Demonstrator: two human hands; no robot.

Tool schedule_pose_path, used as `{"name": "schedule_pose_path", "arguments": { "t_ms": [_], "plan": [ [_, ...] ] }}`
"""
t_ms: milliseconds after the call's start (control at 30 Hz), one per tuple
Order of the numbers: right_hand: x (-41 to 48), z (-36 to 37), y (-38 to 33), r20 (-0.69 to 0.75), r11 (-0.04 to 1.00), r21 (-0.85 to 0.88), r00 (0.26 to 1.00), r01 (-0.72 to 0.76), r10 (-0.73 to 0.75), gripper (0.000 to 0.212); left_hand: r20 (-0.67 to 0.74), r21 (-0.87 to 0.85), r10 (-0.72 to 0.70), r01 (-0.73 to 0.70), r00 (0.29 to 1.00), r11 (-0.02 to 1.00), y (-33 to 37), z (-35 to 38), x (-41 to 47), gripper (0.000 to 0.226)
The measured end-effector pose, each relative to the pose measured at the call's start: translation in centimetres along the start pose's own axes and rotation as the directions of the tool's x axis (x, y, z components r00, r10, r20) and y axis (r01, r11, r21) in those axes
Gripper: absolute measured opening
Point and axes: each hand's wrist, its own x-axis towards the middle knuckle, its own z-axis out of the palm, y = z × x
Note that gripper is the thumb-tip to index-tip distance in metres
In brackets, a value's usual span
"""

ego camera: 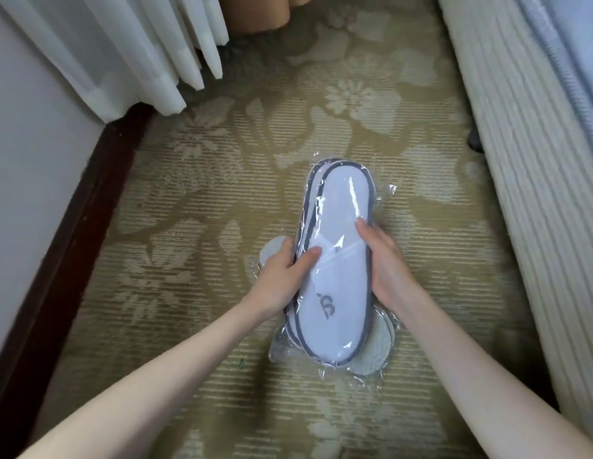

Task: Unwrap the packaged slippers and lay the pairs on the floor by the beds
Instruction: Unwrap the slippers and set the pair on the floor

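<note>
A packaged pair of white slippers [338, 207] with grey trim, sealed in clear plastic wrap, is held above the carpet in the middle of the head view. My left hand [281, 276] grips its left edge, thumb lying on top. My right hand [383, 260] grips the right edge, thumb on the top face. Beneath the pack, white rounded slipper shapes [374, 351] show at its lower right and at its left behind my left hand; what they are exactly I cannot tell.
A beige floral carpet [195, 200] covers the floor. A bed [527, 154] with a ribbed white skirt runs along the right. White curtains [129, 51] hang at upper left above a dark wooden skirting board [73, 233] and wall.
</note>
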Motion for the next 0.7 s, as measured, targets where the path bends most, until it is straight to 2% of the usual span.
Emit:
{"name": "schedule_pose_path", "arguments": {
  "t_ms": [100, 233, 367, 500, 600, 700],
  "plan": [
    [-1.0, -0.1, 0.1, -0.035, 0.996, -0.087, 0.999, 0.023, -0.026, 0.035, 0.029, -0.074, 0.013, -0.01, 0.999, 0.997, 0.6, -1.0, -0.1, 0.016],
    [-1.4, 0.1, 0.1, 0.091, 0.98, -0.199, 0.996, -0.008, 0.026, 0.027, -0.03, -0.211, 0.081, -0.085, 0.996, 0.974, 3.0, -3.2, 0.7, 0.016],
    [-1.6, 0.3, 0.2, 0.195, 0.946, -0.325, 0.979, 0.006, 0.061, 0.021, -0.158, -0.325, 0.072, -0.121, 0.985, 0.938, 4.7, -4.7, 1.7, 0.015],
    [-1.9, 0.4, -0.2, 0.221, 0.907, -0.418, 0.974, 0.045, 0.053, 0.031, -0.299, -0.269, 0.08, -0.164, 0.951, 0.949, 4.5, -5.2, 2.0, 0.019],
    [-1.9, 0.2, -0.2, 0.218, 0.891, -0.45, 0.975, 0.059, 0.046, 0.034, -0.38, -0.254, 0.059, -0.165, 0.923, 0.953, 4.2, -5.6, 2.1, 0.026],
    [-1.8, 0.4, 0.0, 0.159, 0.931, -0.363, 0.987, 0.051, 0.008, 0.02, -0.298, -0.332, 0.0, -0.103, 0.955, 0.938, 4.1, -5.4, 1.7, 0.02]
  ]
}}
